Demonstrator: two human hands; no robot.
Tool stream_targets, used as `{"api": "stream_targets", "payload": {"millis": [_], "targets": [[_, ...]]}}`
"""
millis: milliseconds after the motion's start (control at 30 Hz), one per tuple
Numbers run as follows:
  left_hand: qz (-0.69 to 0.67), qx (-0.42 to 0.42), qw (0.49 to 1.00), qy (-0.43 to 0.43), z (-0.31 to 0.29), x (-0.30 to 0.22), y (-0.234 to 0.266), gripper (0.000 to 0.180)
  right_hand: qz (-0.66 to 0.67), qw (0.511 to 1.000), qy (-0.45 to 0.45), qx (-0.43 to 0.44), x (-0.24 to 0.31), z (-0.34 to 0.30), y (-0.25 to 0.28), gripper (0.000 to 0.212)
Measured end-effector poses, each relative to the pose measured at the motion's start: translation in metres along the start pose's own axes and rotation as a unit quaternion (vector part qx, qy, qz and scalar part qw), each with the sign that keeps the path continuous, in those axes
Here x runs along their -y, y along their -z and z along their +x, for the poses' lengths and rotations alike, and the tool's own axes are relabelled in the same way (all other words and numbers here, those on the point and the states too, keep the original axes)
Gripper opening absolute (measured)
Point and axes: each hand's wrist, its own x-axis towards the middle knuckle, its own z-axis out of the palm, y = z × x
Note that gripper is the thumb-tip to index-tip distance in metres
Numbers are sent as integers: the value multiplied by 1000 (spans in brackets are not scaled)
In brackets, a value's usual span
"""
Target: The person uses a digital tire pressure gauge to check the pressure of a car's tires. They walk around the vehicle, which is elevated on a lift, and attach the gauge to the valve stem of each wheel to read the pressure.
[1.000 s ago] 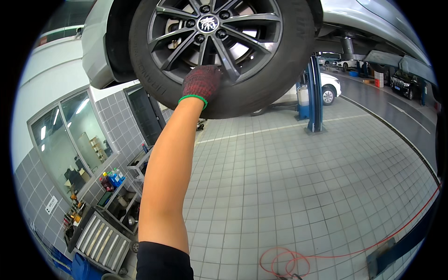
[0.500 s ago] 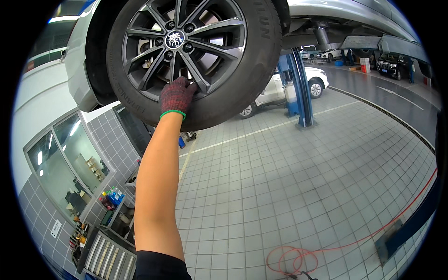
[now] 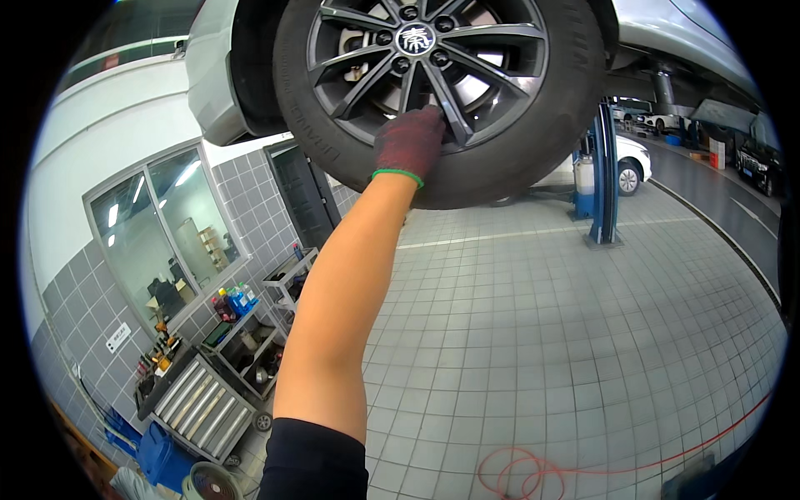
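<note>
wheel [image 3: 446, 93]: upper middle, on the silver car [image 3: 212, 79], well off the tiled floor [image 3: 500, 333]; car looks raised, probably so the wheel sits at arm's reach.
left hand [image 3: 410, 140]: at the lower rim, arm stretched up and forward; likely placed low for a hold or a turn by the rim edge.
fingers [image 3: 430, 112]: bent, close together, narrow rather than spread; in at the gap between lower spokes, touching the rim area; tips hidden, can't tell if clamped.
glove [image 3: 407, 158]: red and black knit, green cuff; presumably for grip and dirt.
right hand: outside the picture, state can't be told.
drawer cabinet [image 3: 204, 400]: lower left, on casters, probably for rolling tools over.
bottles [image 3: 237, 302]: grouped upright on a cart, likely to stay handy.
red hose [image 3: 608, 472]: loosely looped on the floor, well apart from the wheel.
</note>
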Motion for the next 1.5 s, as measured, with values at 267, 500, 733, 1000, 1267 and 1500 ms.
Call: {"api": "stream_targets", "payload": {"millis": [267, 500, 733, 1000, 1267, 1500], "targets": [[74, 67, 995, 6, 10, 0, 10, 23, -7, 1000, 4, 5, 8, 7, 11, 74], [45, 76, 993, -71, 7, 7, 7, 27, -1, 1000, -2, 4, 7, 2, 7, 73], [84, 125, 988, 34, 8, -7, 26, 27, -4, 1000, -5, 6, 8, 2, 6, 72], [78, 83, 992, 48, 5, -18, 35, 35, -1, 1000, -5, 7, 13, 10, 4, 71], [112, 81, 989, -44, 12, 5, 13, 45, -7, 1000, 3, 9, 13, 18, 7, 69], [107, 176, 974, 95, 24, -1, 17, 42, -14, 1000, 8, 7, 10, 22, 7, 68]]}}
